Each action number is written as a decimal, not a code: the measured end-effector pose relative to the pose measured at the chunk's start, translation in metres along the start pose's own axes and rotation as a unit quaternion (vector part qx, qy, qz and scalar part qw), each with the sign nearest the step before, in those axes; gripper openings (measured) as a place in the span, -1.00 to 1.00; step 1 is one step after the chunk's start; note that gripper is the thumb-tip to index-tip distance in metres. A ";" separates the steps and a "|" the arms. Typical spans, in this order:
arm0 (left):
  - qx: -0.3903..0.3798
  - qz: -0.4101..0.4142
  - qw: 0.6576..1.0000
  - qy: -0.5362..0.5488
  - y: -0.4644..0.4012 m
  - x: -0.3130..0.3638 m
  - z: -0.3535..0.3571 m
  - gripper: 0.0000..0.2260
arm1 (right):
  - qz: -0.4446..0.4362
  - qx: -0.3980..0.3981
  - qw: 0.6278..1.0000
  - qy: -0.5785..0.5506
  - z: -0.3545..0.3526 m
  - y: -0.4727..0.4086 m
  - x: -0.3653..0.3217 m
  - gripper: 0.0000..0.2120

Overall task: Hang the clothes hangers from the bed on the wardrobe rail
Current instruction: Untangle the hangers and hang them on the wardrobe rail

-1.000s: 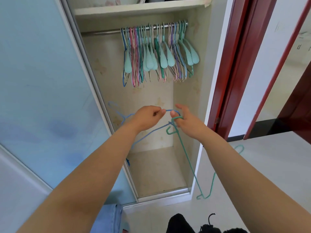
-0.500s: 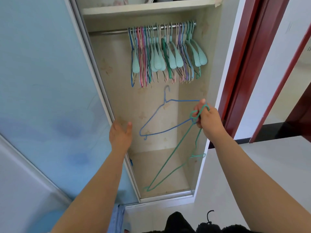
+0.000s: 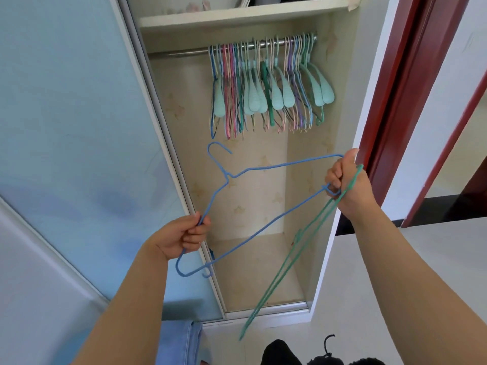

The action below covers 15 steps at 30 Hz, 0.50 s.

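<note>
- Head view: the left hand point(image 3: 181, 239) is curling its fingers around one end of a blue hanger point(image 3: 253, 206), down low by the edge of the sliding door point(image 3: 66, 127).
- The right hand point(image 3: 346, 181) is gripping the other end of the blue hanger, and it is also holding a green hanger point(image 3: 284, 267) in the same fist.
- The blue hanger is stretching between the two hands, with its hook pointing up toward the rail point(image 3: 184, 51).
- The green hanger is hanging down from the right hand, and its far end is pointing at the floor point(image 3: 395, 259).
- Both hangers are sitting in the air in front of the open wardrobe point(image 3: 250, 212), below the rail and not touching it.
- A big bunch of hangers point(image 3: 268, 85) is hanging on the right part of the rail, under a shelf point(image 3: 237, 15).
- A red door frame point(image 3: 411, 75) is standing just to the right of the wardrobe.
</note>
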<state>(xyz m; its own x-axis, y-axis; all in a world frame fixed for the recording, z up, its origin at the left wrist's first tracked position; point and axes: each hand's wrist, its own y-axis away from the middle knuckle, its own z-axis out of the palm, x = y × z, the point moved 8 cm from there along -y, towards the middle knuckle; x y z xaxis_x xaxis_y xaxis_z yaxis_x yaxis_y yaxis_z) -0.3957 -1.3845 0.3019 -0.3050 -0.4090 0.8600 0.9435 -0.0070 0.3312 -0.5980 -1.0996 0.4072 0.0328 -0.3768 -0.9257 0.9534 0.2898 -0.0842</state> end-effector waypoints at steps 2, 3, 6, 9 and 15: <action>0.007 0.007 1.000 -0.006 0.009 0.014 0.000 -0.79 | -0.004 0.056 0.996 0.072 -0.013 -0.005 0.007 -0.48; 0.031 -0.004 0.999 -0.004 0.012 0.019 -0.004 -0.86 | 0.002 0.074 0.991 0.110 -0.017 -0.005 0.014 -0.51; 0.168 -0.057 0.984 0.020 0.017 0.019 -0.025 -0.79 | 0.001 0.088 0.975 0.202 -0.024 -0.002 0.032 -0.58; 0.248 -0.068 0.965 0.060 0.009 0.014 -0.029 -0.75 | -0.011 0.044 0.966 0.255 -0.006 0.003 0.046 -0.61; 0.374 0.054 0.926 -0.028 -0.013 0.077 -0.016 -0.70 | -0.035 -0.045 0.965 0.254 0.055 0.001 0.044 -0.46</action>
<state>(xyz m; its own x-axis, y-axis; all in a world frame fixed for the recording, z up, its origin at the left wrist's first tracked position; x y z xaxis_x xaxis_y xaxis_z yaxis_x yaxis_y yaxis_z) -0.4292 -1.4305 0.3577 -0.2408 -0.3217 0.9157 0.6221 0.6731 0.4000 -0.5790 -1.1639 0.3861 -0.2045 0.0754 -0.9760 0.9174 0.3623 -0.1643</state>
